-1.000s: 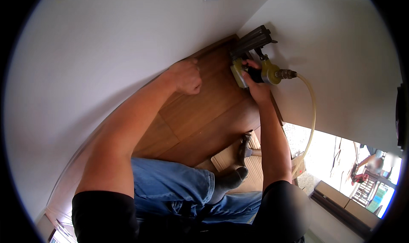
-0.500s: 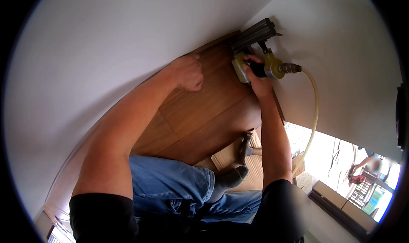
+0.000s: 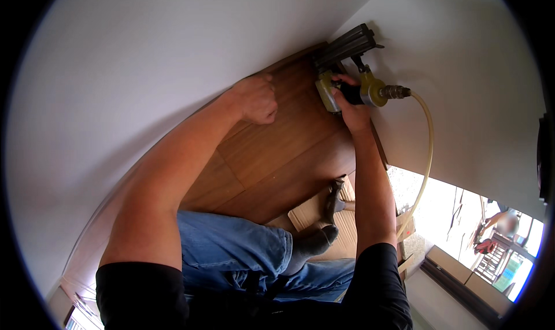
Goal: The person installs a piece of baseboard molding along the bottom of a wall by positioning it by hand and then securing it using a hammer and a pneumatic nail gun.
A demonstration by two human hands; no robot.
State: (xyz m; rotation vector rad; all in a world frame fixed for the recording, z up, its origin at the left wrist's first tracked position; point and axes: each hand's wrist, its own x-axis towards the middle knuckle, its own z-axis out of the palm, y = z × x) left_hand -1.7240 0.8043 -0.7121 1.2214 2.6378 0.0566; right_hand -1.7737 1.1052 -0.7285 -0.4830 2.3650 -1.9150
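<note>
My right hand (image 3: pixel 354 107) is wrapped round the black grip of a yellow-green pneumatic nail gun (image 3: pixel 373 91). The gun's dark magazine points up towards the corner where two walls meet, and its nose end sits low beside the brown skirting board (image 3: pixel 378 145). A pale air hose (image 3: pixel 430 133) runs from its metal coupling down past my right forearm. Curled into a fist, my left hand (image 3: pixel 257 100) presses at the foot of the left wall, against the edge of the brown wood floor (image 3: pixel 277 139). Nothing shows in its fingers.
Near my socked foot (image 3: pixel 315 243), a hammer (image 3: pixel 335 197) rests on flattened cardboard (image 3: pixel 312 210). White walls (image 3: pixel 173 47) close in at the left and right. Through an opening at the right, another person (image 3: pixel 498 223) is seen beside a slatted wooden piece.
Both hands and the nail gun stay practically where they were. At the far right, the other person has shifted slightly.
</note>
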